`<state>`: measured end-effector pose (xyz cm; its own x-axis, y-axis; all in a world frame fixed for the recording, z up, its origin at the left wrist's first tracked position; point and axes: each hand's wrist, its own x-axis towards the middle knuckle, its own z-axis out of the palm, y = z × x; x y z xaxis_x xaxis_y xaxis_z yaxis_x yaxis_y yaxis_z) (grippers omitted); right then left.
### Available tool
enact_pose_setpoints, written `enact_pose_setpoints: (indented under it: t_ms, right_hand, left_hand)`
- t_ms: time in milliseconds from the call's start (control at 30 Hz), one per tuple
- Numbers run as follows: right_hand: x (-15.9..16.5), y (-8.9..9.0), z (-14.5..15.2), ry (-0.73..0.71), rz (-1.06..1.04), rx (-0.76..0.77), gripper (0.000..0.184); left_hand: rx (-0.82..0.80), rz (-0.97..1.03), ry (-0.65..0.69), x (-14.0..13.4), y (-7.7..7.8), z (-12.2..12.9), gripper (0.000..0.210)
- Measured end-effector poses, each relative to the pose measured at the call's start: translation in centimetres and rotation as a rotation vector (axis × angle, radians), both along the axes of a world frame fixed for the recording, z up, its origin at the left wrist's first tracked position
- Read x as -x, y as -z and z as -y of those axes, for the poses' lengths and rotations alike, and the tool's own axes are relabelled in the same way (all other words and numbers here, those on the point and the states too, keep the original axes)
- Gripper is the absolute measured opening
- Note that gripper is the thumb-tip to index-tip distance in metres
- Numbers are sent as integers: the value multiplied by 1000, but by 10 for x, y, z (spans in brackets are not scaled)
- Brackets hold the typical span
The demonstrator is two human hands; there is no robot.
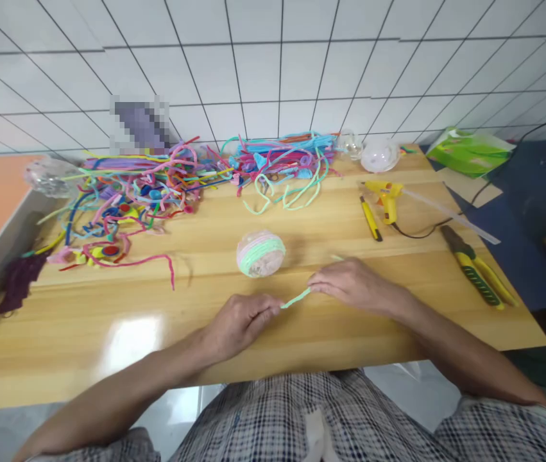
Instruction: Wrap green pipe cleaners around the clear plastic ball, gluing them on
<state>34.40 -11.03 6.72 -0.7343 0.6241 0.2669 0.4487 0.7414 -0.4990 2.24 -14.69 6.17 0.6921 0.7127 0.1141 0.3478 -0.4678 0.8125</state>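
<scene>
A light green pipe cleaner (296,298) is stretched between my two hands, just above the near part of the table. My left hand (241,324) pinches its left end between thumb and fingers. Farther along, my right hand (349,284) is closed around it, and a short pale tip sticks out beyond the knuckles. Behind the hands sits a clear ball (261,253) wrapped with pink and mint green bands; neither hand touches it.
Heaped pipe cleaners (133,186) cover the back left. A yellow glue gun (385,196), a yellow cutter knife (371,219) and green-handled pliers (477,269) lie at right. Clear balls (379,155) stand by the tiled wall, near a green packet (469,151).
</scene>
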Motion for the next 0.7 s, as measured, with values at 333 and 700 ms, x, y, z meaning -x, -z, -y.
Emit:
enact_pose_setpoints:
  t_ms: [333, 700]
  right_hand:
    - [-30, 8, -14, 90, 36, -2, 37]
    - [-45, 29, -44, 266, -4, -80, 27]
  left_hand:
    - [187, 45, 4, -1, 33, -3, 33]
    - [279, 107, -246, -6, 29, -4, 31]
